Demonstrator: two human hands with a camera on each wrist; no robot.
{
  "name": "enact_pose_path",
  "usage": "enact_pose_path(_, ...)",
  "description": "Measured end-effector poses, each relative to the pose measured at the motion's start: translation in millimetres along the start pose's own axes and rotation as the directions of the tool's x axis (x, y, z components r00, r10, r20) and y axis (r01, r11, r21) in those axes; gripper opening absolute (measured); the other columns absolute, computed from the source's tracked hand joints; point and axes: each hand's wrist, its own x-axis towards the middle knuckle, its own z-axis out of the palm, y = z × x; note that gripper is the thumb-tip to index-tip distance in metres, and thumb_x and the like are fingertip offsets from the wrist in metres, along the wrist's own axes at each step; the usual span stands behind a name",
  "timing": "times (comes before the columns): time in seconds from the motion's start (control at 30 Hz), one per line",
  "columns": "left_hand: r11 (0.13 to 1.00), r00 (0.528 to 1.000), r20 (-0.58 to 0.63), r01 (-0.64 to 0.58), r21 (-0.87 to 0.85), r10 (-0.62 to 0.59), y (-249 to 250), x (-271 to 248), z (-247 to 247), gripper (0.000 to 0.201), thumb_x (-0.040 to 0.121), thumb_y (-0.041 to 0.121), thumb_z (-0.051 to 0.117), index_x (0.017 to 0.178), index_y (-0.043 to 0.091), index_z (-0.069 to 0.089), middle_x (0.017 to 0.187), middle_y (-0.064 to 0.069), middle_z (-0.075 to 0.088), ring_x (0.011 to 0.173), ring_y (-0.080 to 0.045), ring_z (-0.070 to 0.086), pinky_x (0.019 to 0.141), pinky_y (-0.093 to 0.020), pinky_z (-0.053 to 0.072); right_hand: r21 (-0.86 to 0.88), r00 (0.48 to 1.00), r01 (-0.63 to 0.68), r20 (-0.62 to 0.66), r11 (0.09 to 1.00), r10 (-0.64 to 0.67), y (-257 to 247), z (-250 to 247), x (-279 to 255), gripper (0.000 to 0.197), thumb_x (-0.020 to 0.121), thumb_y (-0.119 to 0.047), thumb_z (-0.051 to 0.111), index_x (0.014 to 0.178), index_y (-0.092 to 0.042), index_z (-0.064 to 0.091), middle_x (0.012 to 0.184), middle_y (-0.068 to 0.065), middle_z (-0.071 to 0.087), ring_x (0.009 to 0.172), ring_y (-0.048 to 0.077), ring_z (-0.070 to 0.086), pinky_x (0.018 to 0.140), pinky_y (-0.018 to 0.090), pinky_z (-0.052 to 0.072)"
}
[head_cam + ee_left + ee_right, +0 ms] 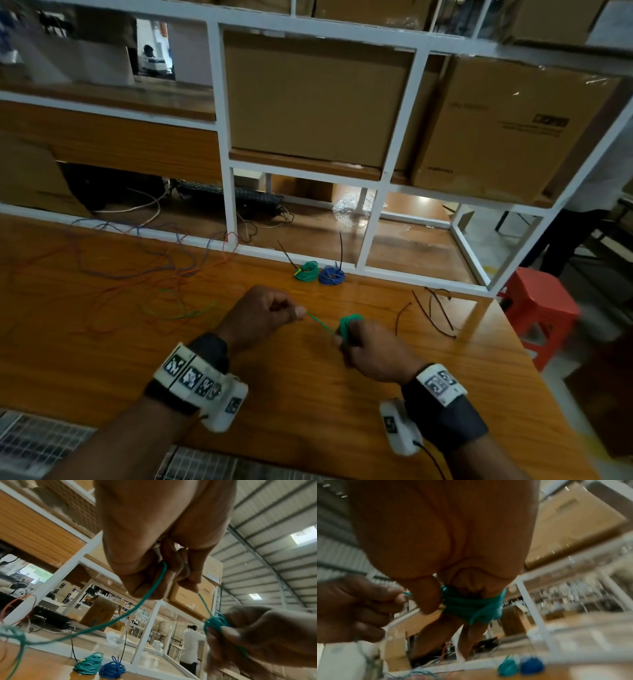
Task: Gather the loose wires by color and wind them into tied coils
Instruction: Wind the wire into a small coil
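My right hand (352,337) holds a small green coil (350,323) wound around its fingers, also seen as green coil (471,608). From it a taut green wire (320,322) runs to my left hand (274,310), which pinches it between thumb and fingers. In the left wrist view the green wire (150,592) passes through the fist and trails down to the left. A tied green coil (306,271) and a tied blue coil (331,275) lie at the table's back edge. Loose blue, orange and green wires (137,270) sprawl over the table's left half.
Black cable ties (433,310) lie on the wooden table (308,394) to the right. A white shelf frame (229,192) with cardboard boxes (315,102) stands behind. A red stool (541,308) is beyond the right edge. A person in white (192,646) stands far behind.
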Motion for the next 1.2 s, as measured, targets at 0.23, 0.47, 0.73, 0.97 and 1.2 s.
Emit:
enact_pose_path(0.23,0.987,0.997,0.009,-0.081,-0.136,0.083,8.7,37.6,14.7,0.019,0.088,0.025,0.073,0.099,0.010,0.076,0.092,0.000,0.074,0.084,-0.003,0.069,0.070,-0.015,0.053,0.968,0.844,-0.126,0.220,0.219,-0.488,-14.3,30.0,1.4,0.031,0.106,-0.023,0.051,0.116,0.006,0.058,0.088,0.016,0.073,0.122,0.038,0.063,0.118,0.053,0.037)
enact_pose_path(0.47,0.960,0.993,0.111,-0.012,-0.279,0.044,-3.2,21.7,58.7,0.021,0.101,0.019,0.054,0.086,0.012,0.067,0.069,-0.003,0.058,0.047,0.001,0.045,0.047,-0.013,0.035,0.912,0.880,0.026,-0.216,-0.410,-0.424,-32.3,-19.4,12.1,0.033,0.107,-0.024,0.051,0.131,-0.002,0.052,0.141,0.020,0.059,0.133,0.027,0.058,0.114,0.035,0.044)
enact_pose_path(0.73,0.992,0.991,-0.082,-0.108,-0.064,0.103,-32.8,5.0,57.4,0.015,0.097,0.025,0.063,0.102,0.019,0.076,0.071,0.020,0.068,0.065,0.003,0.060,0.059,-0.011,0.043,0.339,0.798,0.177,-0.599,0.924,0.067,1.7,-18.5,34.1,0.030,0.109,-0.038,0.044,0.120,-0.020,0.066,0.114,-0.003,0.072,0.099,0.006,0.066,0.089,0.033,0.059)
enact_pose_path(0.97,0.937,0.950,-0.073,-0.284,0.203,0.304,-21.3,19.2,0.8,0.012,0.086,0.031,0.075,0.097,0.025,0.076,0.087,0.020,0.068,0.078,0.007,0.062,0.064,-0.008,0.046,0.257,0.997,0.041,0.059,0.965,-0.058,-2.3,16.8,9.9,0.069,0.101,-0.070,0.031,0.091,-0.025,0.081,0.098,0.007,0.073,0.082,0.019,0.063,0.076,0.041,0.051)
enact_pose_path(1.2,0.932,0.932,-0.041,-0.361,0.021,0.361,-14.0,35.5,-9.5,0.011,0.083,0.017,0.077,0.094,0.014,0.079,0.086,0.024,0.071,0.083,0.004,0.066,0.069,-0.011,0.049,0.823,0.892,0.058,0.211,0.565,-0.400,-20.1,17.3,5.4,0.040,0.106,-0.031,0.055,0.119,0.005,0.065,0.102,0.020,0.074,0.130,0.038,0.059,0.120,0.052,0.036)
